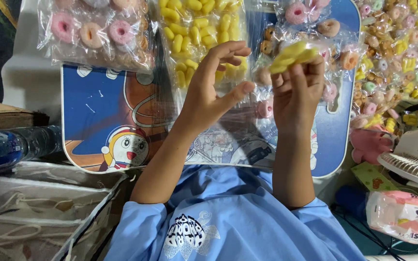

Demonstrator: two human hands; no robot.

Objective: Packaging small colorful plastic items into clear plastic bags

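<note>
My right hand [296, 92] is raised over a blue cartoon-printed lap table [97, 111] and pinches a small clear bag of yellow puffed snacks [292, 54] at its fingertips. My left hand [214, 84] hovers beside it with fingers spread and thumb out, touching a thin clear plastic film that hangs between the hands. Behind the hands lie a clear bag of yellow puffs [194, 29] and a bag of pink and orange ring snacks [93, 34].
A heap of small mixed snack packets [402, 53] fills the right side. A white small fan [414, 154], a pink wet-wipe pack [405, 215] and a pink toy [371, 145] sit lower right. A plastic water bottle [13, 145] and cloth bag [35, 208] lie left.
</note>
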